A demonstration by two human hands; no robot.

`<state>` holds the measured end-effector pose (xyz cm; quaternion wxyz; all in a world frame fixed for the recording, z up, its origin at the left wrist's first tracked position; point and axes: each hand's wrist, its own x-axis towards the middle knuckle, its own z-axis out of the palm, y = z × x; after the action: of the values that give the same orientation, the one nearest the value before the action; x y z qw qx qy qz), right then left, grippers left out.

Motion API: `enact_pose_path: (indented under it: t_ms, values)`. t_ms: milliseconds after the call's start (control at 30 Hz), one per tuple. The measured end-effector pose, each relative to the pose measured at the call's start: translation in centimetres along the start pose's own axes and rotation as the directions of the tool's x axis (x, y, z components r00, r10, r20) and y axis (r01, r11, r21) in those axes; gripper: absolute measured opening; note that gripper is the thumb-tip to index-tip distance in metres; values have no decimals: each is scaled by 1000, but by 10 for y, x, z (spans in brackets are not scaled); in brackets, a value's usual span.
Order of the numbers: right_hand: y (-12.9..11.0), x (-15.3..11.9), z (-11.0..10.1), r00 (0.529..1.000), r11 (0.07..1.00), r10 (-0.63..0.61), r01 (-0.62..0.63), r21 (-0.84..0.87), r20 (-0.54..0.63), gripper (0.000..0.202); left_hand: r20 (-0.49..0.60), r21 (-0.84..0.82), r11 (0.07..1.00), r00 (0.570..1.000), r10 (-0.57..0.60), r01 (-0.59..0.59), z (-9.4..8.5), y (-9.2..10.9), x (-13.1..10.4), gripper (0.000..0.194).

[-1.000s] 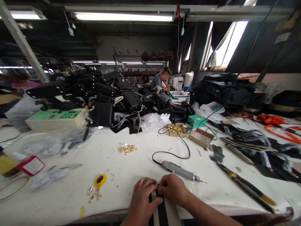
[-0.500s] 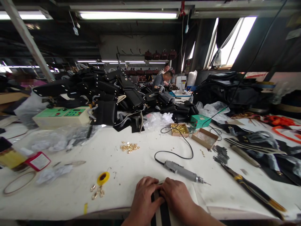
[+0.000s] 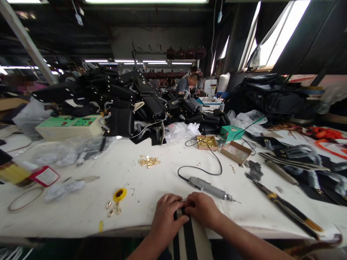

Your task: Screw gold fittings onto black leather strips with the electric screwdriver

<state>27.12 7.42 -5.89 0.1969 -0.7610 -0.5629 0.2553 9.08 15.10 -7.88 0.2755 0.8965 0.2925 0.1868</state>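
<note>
A flat panel with black and beige stripes runs from the table's front edge toward me, its far end under my hands. My left hand lies along its left side, the thumb across the stripes and fingertips at the far end. My right hand curls over the far right corner, fingers pinching at the edge beside the left fingertips. What the fingertips touch there is partly hidden. Just beyond the hands lies a grey electric screwdriver with its cord trailing back.
A pile of small gold fittings lies mid-table. Long-handled pliers rest at right; a yellow tape roll with gold clasps lies left. Behind are an open box of gold pieces, a green box and heaped black bags.
My view has tipped downward, so more of the striped panel and the table's front edge show. Both hands stay at the panel's far end, the right fingers more curled in.
</note>
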Motion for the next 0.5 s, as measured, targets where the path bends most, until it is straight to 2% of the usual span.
enact_pose_path:
  t_ms: [100, 167, 267, 500]
  values:
    - [8, -6, -2, 990, 989, -142, 141, 38, 15, 14, -6, -10, 1000, 1000, 8, -8, 2, 2, -2, 33]
    - [13, -9, -4, 982, 980, -185, 181, 87, 31, 17, 9, -12, 1000, 1000, 26, -26, 4, 1, -2, 35]
    - [14, -7, -11, 988, 980, -121, 103, 172, 96, 18, 17, -5, 1000, 999, 28, -28, 8, -3, -2, 38]
    - [2, 3, -28, 964, 998, 7, -22, 55, 265, 23, 17, 9, 999, 998, 54, -54, 9, -1, -4, 38]
